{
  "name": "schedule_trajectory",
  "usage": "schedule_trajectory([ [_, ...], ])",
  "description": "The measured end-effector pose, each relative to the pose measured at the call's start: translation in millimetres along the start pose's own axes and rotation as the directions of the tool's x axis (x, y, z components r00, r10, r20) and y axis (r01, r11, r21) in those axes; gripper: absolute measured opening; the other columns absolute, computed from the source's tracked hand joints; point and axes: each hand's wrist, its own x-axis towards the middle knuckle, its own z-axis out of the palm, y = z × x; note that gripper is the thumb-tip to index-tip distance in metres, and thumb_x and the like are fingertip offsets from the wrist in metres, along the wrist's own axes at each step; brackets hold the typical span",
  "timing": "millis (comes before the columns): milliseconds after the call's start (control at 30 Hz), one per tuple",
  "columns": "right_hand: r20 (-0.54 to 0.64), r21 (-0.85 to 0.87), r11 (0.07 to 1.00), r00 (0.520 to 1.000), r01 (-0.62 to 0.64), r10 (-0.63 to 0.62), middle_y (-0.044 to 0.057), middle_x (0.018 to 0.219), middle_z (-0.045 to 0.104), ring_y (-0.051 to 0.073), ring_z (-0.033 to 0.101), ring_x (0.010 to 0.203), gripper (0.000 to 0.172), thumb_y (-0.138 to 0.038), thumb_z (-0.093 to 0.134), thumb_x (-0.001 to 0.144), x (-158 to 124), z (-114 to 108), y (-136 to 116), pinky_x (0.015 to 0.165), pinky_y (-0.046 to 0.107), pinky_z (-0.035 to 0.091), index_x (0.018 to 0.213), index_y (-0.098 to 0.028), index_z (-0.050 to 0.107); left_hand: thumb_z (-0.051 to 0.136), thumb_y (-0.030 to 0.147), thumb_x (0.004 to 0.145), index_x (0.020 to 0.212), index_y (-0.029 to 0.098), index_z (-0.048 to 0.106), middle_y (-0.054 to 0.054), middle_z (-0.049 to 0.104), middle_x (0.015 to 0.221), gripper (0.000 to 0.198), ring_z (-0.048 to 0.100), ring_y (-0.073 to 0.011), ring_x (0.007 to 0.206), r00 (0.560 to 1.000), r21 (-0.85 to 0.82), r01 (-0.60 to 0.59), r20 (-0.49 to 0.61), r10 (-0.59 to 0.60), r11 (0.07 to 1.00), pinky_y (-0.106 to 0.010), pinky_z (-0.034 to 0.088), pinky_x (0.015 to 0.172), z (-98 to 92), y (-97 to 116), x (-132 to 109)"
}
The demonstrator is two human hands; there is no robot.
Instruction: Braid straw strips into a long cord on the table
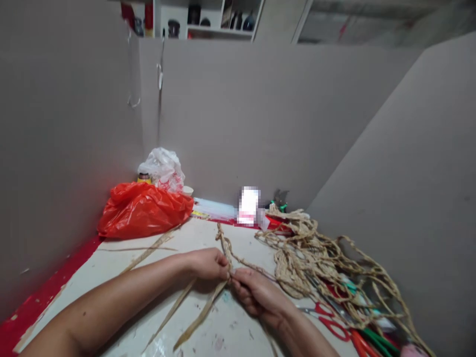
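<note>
Near the middle of the white table top (238, 327), my left hand (211, 264) pinches a tan braided cord (225, 244) that looks like dried plant fibre. Close against it, my right hand (256, 293) has its fingers closed on the same cord, at the lower end of the braid. The braid runs up and away from my fingers to a knotted tip. Flat loose strands (201, 317) trail from the grip toward me. A thinner twisted length (256, 267) leads right to a large heap of cord (297, 263). What lies between the fingertips is mostly hidden.
Red-handled scissors (334, 327) and green-handled tools (379, 342) lie by the heap at right. A red plastic bag (145, 210) and a white bag (163, 166) stand at back left. A blurred bright phone-like screen (248, 206) leans by the grey wall (238, 114). Loose strips (148, 253) lie left.
</note>
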Motion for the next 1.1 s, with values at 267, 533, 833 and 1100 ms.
schedule_trajectory([
  [267, -0.198, 0.130, 0.987, 0.978, 0.091, -0.064, -0.012, 0.036, 0.028, 0.001, 0.011, 0.031, 0.015, -0.028, 0.053, 0.067, 2, 21, 11, 0.032, 0.016, 0.005, 0.059, -0.016, 0.052, 0.047, 0.024, 0.075, 0.074, 0.015, 0.066, -0.002, 0.057, 0.063, 0.021, 0.048, -0.0134, 0.059, 0.988, 0.587, 0.109, -0.156, -0.019, 0.802, -0.023, 0.035, 0.055, 5.2, 30, -19],
  [533, -0.170, 0.242, 0.964, 0.983, 0.114, -0.073, -0.012, 0.040, 0.024, 0.000, 0.012, 0.033, 0.033, -0.033, 0.057, 0.070, -2, 35, 10, 0.034, 0.014, 0.006, 0.055, -0.020, 0.031, 0.048, 0.021, 0.075, 0.092, 0.011, 0.067, -0.017, 0.068, 0.085, 0.027, 0.065, -0.0283, 0.079, 0.962, 0.787, 0.226, -0.274, -0.002, 0.575, -0.032, 0.045, 0.067, 46.7, 39, -37],
  [833, -0.040, 0.288, 0.957, 0.999, 0.045, -0.035, -0.014, 0.042, 0.019, 0.001, 0.007, 0.036, 0.012, -0.024, 0.058, 0.069, -2, 25, 14, 0.035, 0.015, 0.003, 0.065, -0.015, 0.051, 0.052, 0.021, 0.075, 0.081, 0.013, 0.066, -0.011, 0.066, 0.071, 0.018, 0.060, -0.0212, 0.061, 0.997, 0.887, -0.002, -0.032, 0.066, 0.462, -0.029, 0.043, 0.059, 80.8, 28, -85],
  [1100, 0.066, 0.270, 0.963, 0.997, 0.011, -0.030, -0.014, 0.044, 0.017, 0.001, 0.006, 0.037, 0.011, -0.022, 0.057, 0.072, -2, 19, 6, 0.035, 0.015, 0.003, 0.066, -0.014, 0.051, 0.043, 0.028, 0.077, 0.076, 0.015, 0.058, -0.002, 0.058, 0.069, 0.020, 0.051, -0.0118, 0.060, 0.893, -0.067, 0.057, -0.443, -0.081, 0.996, -0.024, 0.038, 0.058, 24.2, 15, -46],
])
